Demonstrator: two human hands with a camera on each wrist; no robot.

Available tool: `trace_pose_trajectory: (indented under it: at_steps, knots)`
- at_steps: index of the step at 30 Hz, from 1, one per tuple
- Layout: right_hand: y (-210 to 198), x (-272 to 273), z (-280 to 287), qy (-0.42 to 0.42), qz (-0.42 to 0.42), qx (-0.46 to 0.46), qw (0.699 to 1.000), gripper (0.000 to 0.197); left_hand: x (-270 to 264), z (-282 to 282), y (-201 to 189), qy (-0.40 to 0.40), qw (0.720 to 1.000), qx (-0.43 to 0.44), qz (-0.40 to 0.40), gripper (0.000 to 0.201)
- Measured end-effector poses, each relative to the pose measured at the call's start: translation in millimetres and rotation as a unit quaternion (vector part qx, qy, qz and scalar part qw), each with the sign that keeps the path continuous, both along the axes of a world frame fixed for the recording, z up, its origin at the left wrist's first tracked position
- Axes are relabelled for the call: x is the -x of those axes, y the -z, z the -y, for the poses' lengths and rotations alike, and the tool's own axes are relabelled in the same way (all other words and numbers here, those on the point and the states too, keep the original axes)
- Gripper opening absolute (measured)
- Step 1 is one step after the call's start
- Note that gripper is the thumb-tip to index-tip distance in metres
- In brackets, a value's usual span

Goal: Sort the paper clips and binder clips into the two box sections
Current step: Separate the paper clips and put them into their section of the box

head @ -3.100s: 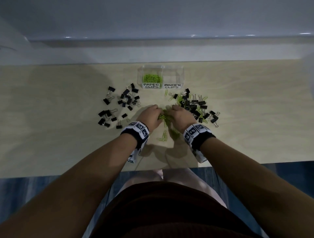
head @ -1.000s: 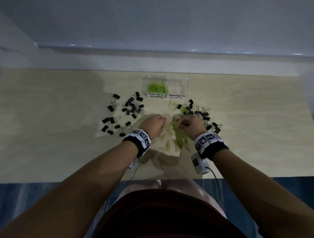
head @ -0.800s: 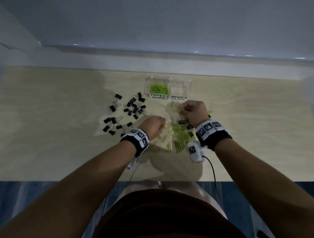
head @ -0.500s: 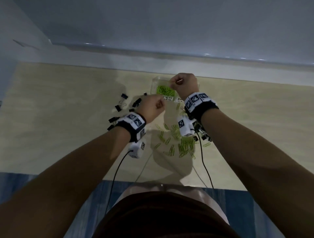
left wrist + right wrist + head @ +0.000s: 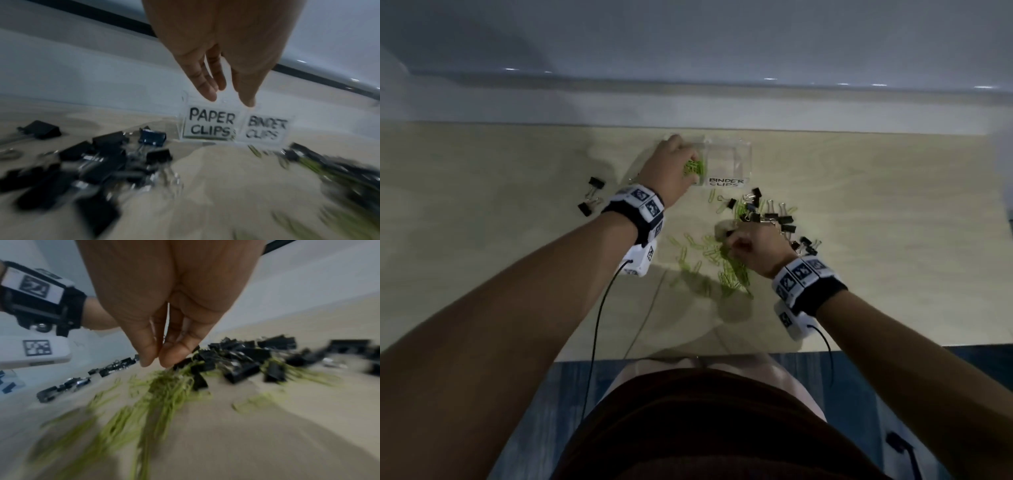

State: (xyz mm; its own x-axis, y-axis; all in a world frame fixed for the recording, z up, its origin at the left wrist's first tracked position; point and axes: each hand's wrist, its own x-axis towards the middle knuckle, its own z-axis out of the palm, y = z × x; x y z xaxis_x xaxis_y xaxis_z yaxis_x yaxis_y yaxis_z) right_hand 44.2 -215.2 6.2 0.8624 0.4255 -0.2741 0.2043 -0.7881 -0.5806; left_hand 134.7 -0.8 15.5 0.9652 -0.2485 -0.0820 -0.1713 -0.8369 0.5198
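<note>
Left hand (image 5: 667,170), fingers straight and loose, hovers over the clear plastic box's (image 5: 736,156) paper-clip section, likely dropping green wire paper clips (image 5: 693,167); right hand (image 5: 751,247) pinches toward the loose green pile (image 5: 729,270) beside black binder clips (image 5: 774,216), apparently gathering more.

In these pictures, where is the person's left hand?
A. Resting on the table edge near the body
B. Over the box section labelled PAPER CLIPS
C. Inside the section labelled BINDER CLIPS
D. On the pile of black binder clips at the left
B: the left hand reaches over the PAPER CLIPS section, fingers straight, green paper clips below it.
</note>
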Motion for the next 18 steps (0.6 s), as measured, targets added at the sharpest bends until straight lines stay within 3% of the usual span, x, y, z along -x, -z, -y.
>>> trace_pose_trajectory:
  at_steps: [3,6,8,13,18]
  knots:
    - [15.3,25.4,17.8,0.005,0.000,-0.005,1.000,0.021,41.2,-2.9,7.6,0.117,0.991,-0.019,-0.067,0.048]
    - [25.9,41.5,30.6,0.025,-0.009,0.025,0.999,0.041,73.6,-10.2,25.7,0.237,0.955,-0.120,-0.131,0.089]
    - [27.4,50.3,33.7,0.026,-0.008,0.025,0.999,0.054,84.0,-12.9,35.6,0.262,0.944,-0.149,-0.134,0.103]
    - [29.6,62.8,14.6,0.052,-0.021,0.079,0.995,0.077,93.0,6.9,39.5,0.212,0.965,-0.086,-0.125,0.087]
    - [31.2,50.5,-10.8,0.087,-0.009,0.059,0.994,0.049,100.6,30.8,46.2,0.137,0.985,-0.014,-0.107,0.045]
